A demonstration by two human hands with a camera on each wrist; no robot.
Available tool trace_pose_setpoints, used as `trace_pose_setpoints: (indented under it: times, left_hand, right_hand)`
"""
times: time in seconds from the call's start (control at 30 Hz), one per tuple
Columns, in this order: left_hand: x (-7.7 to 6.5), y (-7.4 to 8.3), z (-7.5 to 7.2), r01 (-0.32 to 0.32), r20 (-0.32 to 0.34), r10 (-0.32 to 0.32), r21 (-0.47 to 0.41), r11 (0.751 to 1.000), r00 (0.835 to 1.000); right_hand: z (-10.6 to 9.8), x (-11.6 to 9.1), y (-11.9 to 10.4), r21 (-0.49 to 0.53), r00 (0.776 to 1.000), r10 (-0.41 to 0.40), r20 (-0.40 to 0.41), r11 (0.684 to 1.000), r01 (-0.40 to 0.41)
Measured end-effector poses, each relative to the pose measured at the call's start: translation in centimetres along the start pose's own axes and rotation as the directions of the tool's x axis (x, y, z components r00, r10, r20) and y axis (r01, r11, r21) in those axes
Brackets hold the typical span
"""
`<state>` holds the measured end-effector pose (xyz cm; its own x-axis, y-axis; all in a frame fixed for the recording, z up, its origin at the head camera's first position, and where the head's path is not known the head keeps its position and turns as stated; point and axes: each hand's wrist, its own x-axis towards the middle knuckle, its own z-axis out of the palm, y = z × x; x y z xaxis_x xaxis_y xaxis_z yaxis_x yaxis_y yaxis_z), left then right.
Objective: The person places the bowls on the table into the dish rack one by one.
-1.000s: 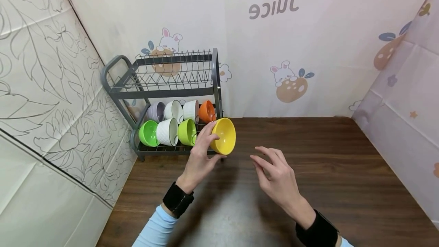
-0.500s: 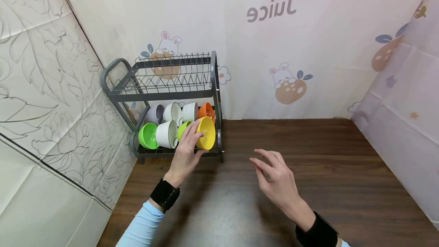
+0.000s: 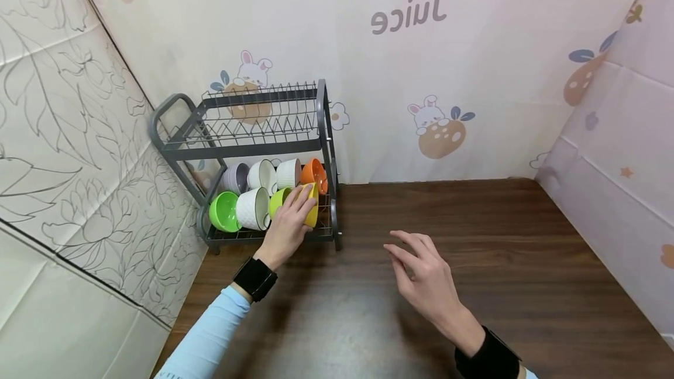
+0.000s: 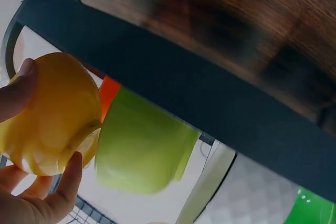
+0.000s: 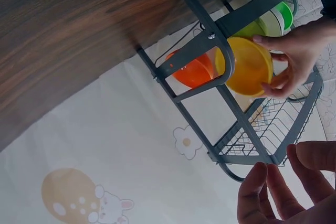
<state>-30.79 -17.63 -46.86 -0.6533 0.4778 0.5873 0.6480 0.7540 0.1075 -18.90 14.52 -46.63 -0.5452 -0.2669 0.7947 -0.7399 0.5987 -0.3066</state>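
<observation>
My left hand (image 3: 286,224) holds a yellow bowl (image 4: 52,111) at the right end of the rack's lower shelf, with the thumb on one side and fingertips at its foot. The bowl is tilted on its side, and the hand hides much of it in the head view. Right beside it sits a lime-green cup (image 4: 144,142), its base turned away from the yellow bowl. An orange bowl (image 3: 314,175) stands behind. My right hand (image 3: 427,276) hovers over the table to the right, fingers loosely bent, holding nothing.
The dark two-tier dish rack (image 3: 242,148) stands at the back left, near the patterned walls. On its lower shelf are a bright green bowl (image 3: 223,213), a white textured cup (image 3: 251,209), and a back row with a lilac cup (image 3: 234,178). Brown wood covers the table (image 3: 474,221).
The left hand has carried the yellow bowl leftward from beside the rack into the front row of the lower shelf, turning its opening away. The right hand has stayed put.
</observation>
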Motion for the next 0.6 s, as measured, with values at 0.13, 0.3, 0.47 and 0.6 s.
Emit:
trace_pose_setpoints:
  times: [0.13,0.3,0.47,0.6]
  left_hand:
    - [0.3,-0.1,0.8,0.014,0.049,-0.015,0.021,1.0,0.999]
    - [0.7,-0.1,1.3,0.031,0.093,-0.035,0.048,0.998,0.995]
    - [0.9,-0.3,1.6,0.053,0.135,-0.058,0.043,0.998,0.989]
    - [1.0,-0.6,1.9,0.078,0.154,-0.079,0.013,0.997,0.985]
  right_hand:
    - [-0.1,0.1,0.0,-0.004,1.0,0.009,0.005,1.0,-0.009]
    - [-0.2,0.0,-0.1,-0.004,1.0,0.012,0.004,1.0,-0.012]
    - [-0.1,-0.1,-0.1,-0.006,1.0,0.006,-0.01,1.0,-0.006]
    - [-0.2,-0.1,-0.1,-0.011,1.0,0.024,-0.006,1.0,-0.024]
